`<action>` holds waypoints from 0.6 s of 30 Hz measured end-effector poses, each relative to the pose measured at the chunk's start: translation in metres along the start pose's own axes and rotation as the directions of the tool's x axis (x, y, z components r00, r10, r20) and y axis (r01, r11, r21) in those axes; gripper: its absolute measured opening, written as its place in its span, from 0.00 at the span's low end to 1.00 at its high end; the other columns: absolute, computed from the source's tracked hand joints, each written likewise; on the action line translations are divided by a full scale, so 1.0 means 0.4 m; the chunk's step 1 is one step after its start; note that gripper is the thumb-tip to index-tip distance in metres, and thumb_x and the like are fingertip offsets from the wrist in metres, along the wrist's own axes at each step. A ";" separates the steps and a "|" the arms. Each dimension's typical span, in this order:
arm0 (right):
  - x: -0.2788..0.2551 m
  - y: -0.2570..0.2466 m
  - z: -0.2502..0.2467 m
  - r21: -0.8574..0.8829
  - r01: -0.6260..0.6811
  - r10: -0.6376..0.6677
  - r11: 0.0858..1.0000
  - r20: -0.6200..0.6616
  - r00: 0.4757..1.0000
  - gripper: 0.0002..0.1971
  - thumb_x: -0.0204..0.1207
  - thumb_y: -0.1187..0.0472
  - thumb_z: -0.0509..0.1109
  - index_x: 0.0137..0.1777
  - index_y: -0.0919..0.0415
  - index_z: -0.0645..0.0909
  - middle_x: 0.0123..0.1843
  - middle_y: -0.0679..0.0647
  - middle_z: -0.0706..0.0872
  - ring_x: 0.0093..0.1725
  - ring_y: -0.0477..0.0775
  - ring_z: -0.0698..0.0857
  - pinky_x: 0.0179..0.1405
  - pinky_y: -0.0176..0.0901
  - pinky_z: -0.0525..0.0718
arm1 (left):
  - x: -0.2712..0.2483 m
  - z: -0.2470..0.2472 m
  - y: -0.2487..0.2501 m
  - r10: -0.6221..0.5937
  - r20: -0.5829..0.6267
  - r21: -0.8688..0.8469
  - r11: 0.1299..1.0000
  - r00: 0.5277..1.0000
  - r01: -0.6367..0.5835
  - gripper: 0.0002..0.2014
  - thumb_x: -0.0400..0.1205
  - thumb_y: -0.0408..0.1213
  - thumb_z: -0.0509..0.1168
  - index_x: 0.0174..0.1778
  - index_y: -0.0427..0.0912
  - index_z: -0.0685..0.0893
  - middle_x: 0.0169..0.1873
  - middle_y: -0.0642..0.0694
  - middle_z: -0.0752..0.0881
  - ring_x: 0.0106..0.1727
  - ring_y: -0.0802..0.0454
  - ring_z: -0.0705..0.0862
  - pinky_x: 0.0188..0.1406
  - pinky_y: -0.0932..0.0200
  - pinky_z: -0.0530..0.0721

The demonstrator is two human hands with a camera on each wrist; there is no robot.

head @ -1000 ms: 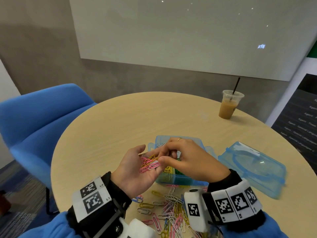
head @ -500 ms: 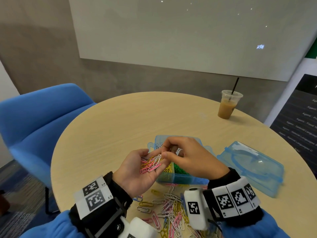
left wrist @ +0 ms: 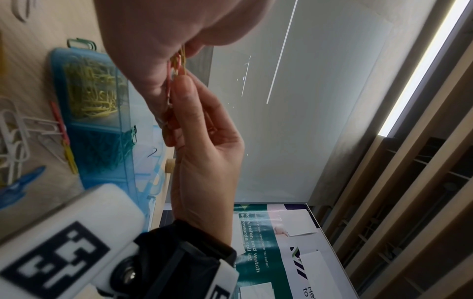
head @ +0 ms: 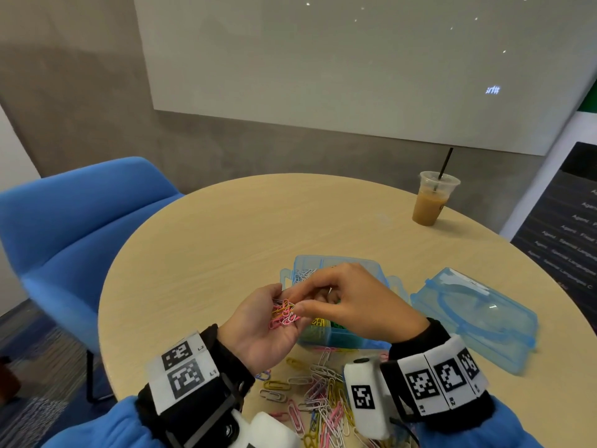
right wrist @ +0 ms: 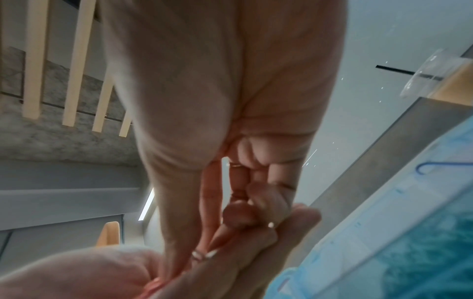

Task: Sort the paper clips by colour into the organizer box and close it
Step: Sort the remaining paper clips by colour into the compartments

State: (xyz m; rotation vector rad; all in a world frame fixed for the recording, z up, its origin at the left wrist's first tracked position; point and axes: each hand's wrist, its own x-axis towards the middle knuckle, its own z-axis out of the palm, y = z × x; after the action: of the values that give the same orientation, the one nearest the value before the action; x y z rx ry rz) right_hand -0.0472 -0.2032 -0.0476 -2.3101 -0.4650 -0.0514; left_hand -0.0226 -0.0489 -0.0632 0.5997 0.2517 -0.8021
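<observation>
My left hand (head: 277, 307) lies palm up above the table, cupping a small bunch of pink and orange paper clips (head: 284, 313). My right hand (head: 302, 307) reaches over from the right, its thumb and forefinger pinching a clip at the bunch's right edge. In the left wrist view the clips (left wrist: 177, 62) are squeezed between both hands. Just behind the hands stands the open blue organizer box (head: 378, 273), holding white clips (head: 302, 274), yellow clips (head: 318, 323) and green clips (head: 339, 326) in separate compartments. A mixed pile of loose clips (head: 323, 392) lies between my wrists.
The box's blue lid (head: 475, 318) lies upside down to the right of the box. An iced coffee cup with a straw (head: 431, 202) stands at the table's far right. A blue chair (head: 74, 227) is at the left, beside the round table (head: 210, 253).
My right hand's pinch has come down from just above the palm onto the bunch's right edge. The bunch sits tighter in my left palm. The box and lid have not moved.
</observation>
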 end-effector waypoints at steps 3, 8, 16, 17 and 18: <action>-0.001 -0.002 0.004 -0.005 -0.019 0.020 1.000 0.012 1.000 0.06 0.74 0.58 0.78 0.49 0.56 0.90 0.30 0.38 0.85 0.30 0.37 0.78 0.34 0.34 0.76 | 0.010 -0.004 -0.008 -0.020 -0.020 -0.033 0.999 1.000 0.020 0.24 0.91 0.42 0.47 0.48 0.24 0.79 0.41 0.34 0.82 0.25 0.46 0.80 0.22 0.62 0.83; -0.001 0.001 -0.008 0.096 -0.063 0.057 0.993 0.065 0.996 0.04 0.77 0.61 0.75 0.48 0.60 0.87 0.44 0.57 0.90 0.39 0.45 0.85 0.46 0.46 0.85 | 0.024 -0.017 -0.009 -0.059 0.006 -0.098 0.993 0.998 0.060 0.22 0.91 0.43 0.47 0.61 0.27 0.77 0.57 0.33 0.79 0.45 0.45 0.80 0.44 0.54 0.87; 0.034 -0.003 -0.073 0.093 -0.002 0.034 0.996 -0.344 0.938 0.01 0.76 0.62 0.75 0.44 0.55 0.86 0.40 0.47 0.88 0.41 0.44 0.85 0.46 0.39 0.85 | -0.013 0.009 0.008 -0.091 0.053 -0.176 0.979 0.994 0.099 0.27 0.91 0.40 0.47 0.65 0.15 0.75 0.62 0.19 0.80 0.65 0.24 0.78 0.71 0.34 0.71; 0.044 0.001 -0.076 0.048 -0.014 0.034 0.999 -0.437 0.899 0.02 0.75 0.61 0.75 0.43 0.54 0.86 0.39 0.46 0.88 0.39 0.42 0.84 0.43 0.35 0.84 | -0.013 0.010 0.010 -0.082 0.042 -0.183 0.979 0.996 0.088 0.27 0.91 0.40 0.46 0.66 0.16 0.75 0.63 0.19 0.80 0.67 0.24 0.77 0.72 0.35 0.70; 0.053 0.005 -0.074 0.003 -0.033 0.029 0.999 -0.517 0.856 0.03 0.75 0.61 0.75 0.42 0.54 0.85 0.38 0.45 0.87 0.37 0.40 0.83 0.40 0.30 0.81 | -0.011 0.009 0.014 -0.068 0.028 -0.185 0.980 0.997 0.072 0.26 0.91 0.40 0.46 0.66 0.16 0.75 0.63 0.20 0.80 0.68 0.25 0.77 0.74 0.36 0.70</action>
State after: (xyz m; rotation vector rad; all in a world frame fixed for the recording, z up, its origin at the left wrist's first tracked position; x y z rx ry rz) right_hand -0.0238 -0.2185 -0.0241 -2.1889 -0.1466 -0.6449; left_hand -0.0215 -0.0452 -0.0560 0.4075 0.3262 -0.8422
